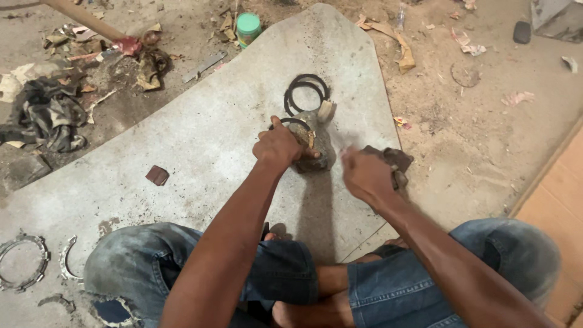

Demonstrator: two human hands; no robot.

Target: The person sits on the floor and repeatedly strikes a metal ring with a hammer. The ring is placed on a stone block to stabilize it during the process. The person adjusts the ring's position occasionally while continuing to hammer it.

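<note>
My left hand grips a dark ring and presses it on top of a grey stone-like block that sits on a large grey slab. My right hand is closed around a brown-grey lump of stone or metal, held just to the right of the block; the hand is blurred. Two thin black rings lie on the slab just beyond the block, beside a small pale piece.
A small brown square piece lies on the slab at left. Toothed metal rings and curved fragments lie at lower left. A green-lidded jar, a metal blade, rags and scraps litter the dirt floor.
</note>
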